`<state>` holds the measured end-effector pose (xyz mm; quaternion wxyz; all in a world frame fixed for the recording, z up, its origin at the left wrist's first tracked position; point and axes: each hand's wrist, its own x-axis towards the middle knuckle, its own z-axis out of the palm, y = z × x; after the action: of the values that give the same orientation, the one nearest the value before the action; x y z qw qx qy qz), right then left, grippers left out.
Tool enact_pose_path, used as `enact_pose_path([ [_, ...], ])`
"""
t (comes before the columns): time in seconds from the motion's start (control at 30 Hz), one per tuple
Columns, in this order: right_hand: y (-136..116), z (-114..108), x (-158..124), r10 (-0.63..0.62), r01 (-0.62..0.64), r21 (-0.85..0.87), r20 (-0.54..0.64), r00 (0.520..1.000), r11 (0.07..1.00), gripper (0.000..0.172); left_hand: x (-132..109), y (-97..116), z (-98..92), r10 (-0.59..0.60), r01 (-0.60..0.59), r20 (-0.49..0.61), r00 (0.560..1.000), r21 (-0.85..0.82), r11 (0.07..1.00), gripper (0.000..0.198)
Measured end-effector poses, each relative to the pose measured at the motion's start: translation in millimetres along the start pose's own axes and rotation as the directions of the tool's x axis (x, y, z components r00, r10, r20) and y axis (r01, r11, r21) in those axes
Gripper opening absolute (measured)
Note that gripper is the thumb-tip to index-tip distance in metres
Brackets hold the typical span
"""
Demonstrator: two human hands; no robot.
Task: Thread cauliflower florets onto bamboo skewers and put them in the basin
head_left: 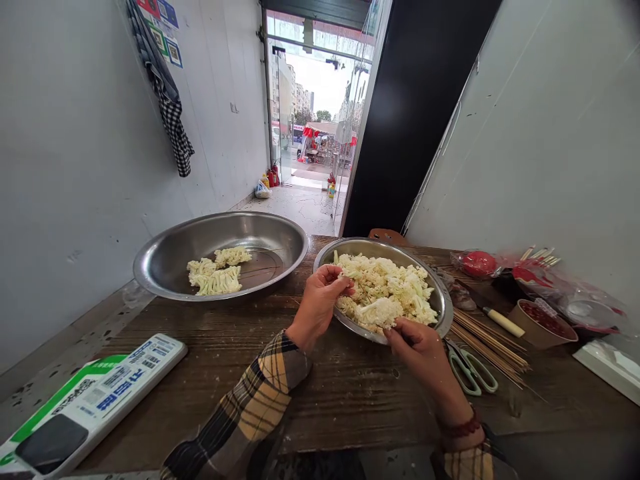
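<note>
Your left hand point(320, 298) pinches a small cauliflower sprig point(350, 274), your right hand point(421, 348) a larger floret point(379, 312); keep both low over the filled basin point(445, 303).

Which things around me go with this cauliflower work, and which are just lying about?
Seem part of it:
cauliflower, being handled
smaller basin, heaped with it
larger basin, holding less
perhaps the wooden skewers

Seemingly lying about:
scissors, unheld
pale-handled knife
white labelled package
checked cloth on the wall

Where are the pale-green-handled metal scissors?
In the head view, right side: the scissors lie between the right hand and the thin brown wooden skewers.
</note>
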<state>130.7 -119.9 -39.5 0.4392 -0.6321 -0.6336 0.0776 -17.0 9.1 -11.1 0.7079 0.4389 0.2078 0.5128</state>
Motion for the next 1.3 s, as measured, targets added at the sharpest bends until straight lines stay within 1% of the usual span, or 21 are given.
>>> enact_pose_path([
  [0.13,1.4,0.0,-0.6,-0.001,0.001,-0.003,0.031,1.000,1.000,0.036,-1.2,-1.4,1.2,0.027,-0.028,0.017,0.999,0.080,0.996,0.022],
  [0.33,-1.6,1.0,1.0,0.000,0.000,-0.027,-0.001,1.000,1.000,0.035,-3.3,-1.0,3.6,0.053,-0.053,0.007,0.999,0.148,0.988,0.023],
  [0.47,-2.2,0.5,2.0,-0.014,0.014,-0.031,-0.004,1.000,0.999,0.035,-1.5,-1.2,2.3,0.069,-0.071,0.015,0.997,0.212,0.975,0.019],
  [0.6,-0.8,1.0,1.9,-0.002,0.002,-0.015,-0.005,1.000,1.000,0.034,0.7,-2.9,0.6,0.108,-0.105,0.007,0.994,0.289,0.952,0.018],
  [0.73,-0.5,2.5,1.8,0.017,-0.017,-0.013,-0.009,1.000,1.000,0.035,2.9,-6.8,-1.5,0.163,-0.157,0.010,0.987,0.330,0.931,0.016],
  [0.97,-4.3,3.2,2.1,0.042,-0.041,0.021,-0.038,0.998,0.999,0.037,3.5,-8.7,-4.9,0.285,-0.288,0.078,0.955,0.457,0.841,0.012],
  [1.1,-5.0,2.6,1.9,0.058,-0.056,0.047,-0.030,0.998,0.997,0.036,1.9,-7.2,-3.9,0.361,-0.382,0.145,0.921,0.514,0.769,0.006],
  [1.17,-4.8,2.3,1.6,0.052,-0.050,0.054,-0.037,0.998,0.997,0.036,2.0,-7.0,-4.2,0.375,-0.410,0.177,0.910,0.520,0.749,0.005],
  [1.3,-4.7,1.4,0.6,0.061,-0.059,0.074,-0.037,0.997,0.996,0.036,2.8,-7.3,-5.0,0.357,-0.416,0.214,0.909,0.509,0.753,0.005],
])
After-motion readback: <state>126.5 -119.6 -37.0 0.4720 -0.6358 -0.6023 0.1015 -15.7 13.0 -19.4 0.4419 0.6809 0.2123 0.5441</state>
